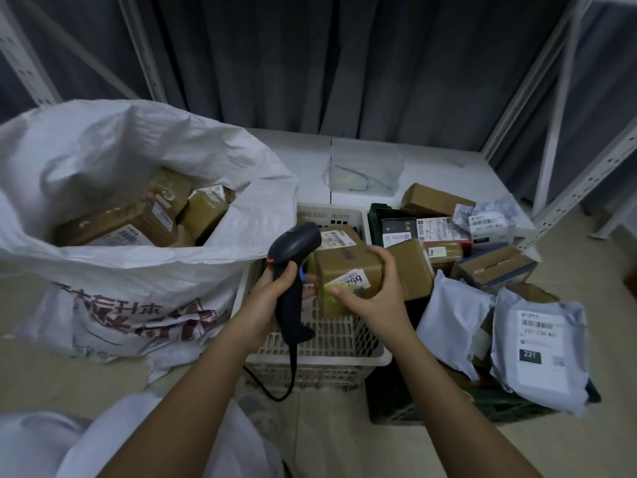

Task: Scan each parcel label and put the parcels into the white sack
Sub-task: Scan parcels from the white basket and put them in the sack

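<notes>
The floor (344,439) was pale and tiled, and beyond the hands a low white platform (448,167) ran along a wall of dark grey curtains (310,63), framed by white perforated shelf uprights (565,98) on either side. A clear plastic tub (365,170) sat on that platform, well beyond the hands.

The left hand (272,291) was wrapped around the handle of a black barcode scanner (293,257), its cable trailing down toward the floor. The right hand (375,291) gripped a brown cardboard parcel (348,267) from its right side, thumb across a white label (digits partly readable, upside down). Scanner head and parcel stood just beside each other, directly above a white slatted crate (331,353), with another labelled box (336,236) just beyond.

To the left of the left hand the white sack (103,167) gaped open, its rim near the crate's left edge, brown boxes already lying inside. To the right of the right hand a dark crate (448,408) brimmed with cardboard boxes and grey mailer bags (537,346), pressed against the white crate. Open floor lay nearer than the hands, between the two crates and the person's white clothing (138,443).
</notes>
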`<control>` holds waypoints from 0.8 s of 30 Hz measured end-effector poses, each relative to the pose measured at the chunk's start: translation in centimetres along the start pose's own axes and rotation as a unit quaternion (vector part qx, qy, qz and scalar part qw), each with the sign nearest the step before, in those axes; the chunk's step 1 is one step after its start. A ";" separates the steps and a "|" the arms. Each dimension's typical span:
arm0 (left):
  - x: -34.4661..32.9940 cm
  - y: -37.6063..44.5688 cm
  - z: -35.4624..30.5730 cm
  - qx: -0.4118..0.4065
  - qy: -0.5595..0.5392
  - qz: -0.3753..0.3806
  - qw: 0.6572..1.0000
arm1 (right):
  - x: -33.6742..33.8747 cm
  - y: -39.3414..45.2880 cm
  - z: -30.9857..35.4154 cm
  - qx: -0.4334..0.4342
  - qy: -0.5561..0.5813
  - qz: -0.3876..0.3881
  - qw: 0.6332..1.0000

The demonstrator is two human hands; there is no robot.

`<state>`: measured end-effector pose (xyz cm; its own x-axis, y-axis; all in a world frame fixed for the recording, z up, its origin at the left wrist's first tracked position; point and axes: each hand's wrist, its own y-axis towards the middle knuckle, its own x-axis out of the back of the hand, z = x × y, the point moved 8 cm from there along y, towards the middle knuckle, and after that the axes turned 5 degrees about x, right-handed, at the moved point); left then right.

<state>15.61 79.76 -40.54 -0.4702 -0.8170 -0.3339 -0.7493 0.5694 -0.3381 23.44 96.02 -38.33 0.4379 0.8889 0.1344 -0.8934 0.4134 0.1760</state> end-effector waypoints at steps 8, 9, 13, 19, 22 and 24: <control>0.0 0.0 -0.1 -0.003 -0.011 0.003 1.000 | -0.3 0.7 -0.2 -0.057 0.015 0.054 0.997; -0.1 0.0 0.0 0.001 -0.007 0.008 1.000 | -0.2 1.0 -0.4 -0.077 -0.005 0.052 0.996; -0.5 -0.2 0.1 0.004 -0.009 0.026 1.000 | 0.0 1.6 -0.3 -0.100 0.022 0.036 0.994; -0.3 -0.3 -1.1 -0.021 -0.036 0.019 0.999 | 0.0 1.2 -2.2 -0.203 0.077 0.062 0.974; -0.5 -0.3 -1.4 -0.031 -0.034 0.036 0.998 | -0.1 0.9 -2.5 -0.257 0.146 0.085 0.952; -0.5 -0.3 -1.7 -0.037 -0.029 0.037 0.998 | 0.4 0.9 -2.5 -0.243 0.155 0.078 0.954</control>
<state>15.30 79.81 -38.82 -0.4986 -0.7652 -0.4073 -0.7471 0.6176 -0.2457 22.51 97.22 -40.59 0.3121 0.9314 -0.1872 -0.9195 0.2467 -0.3060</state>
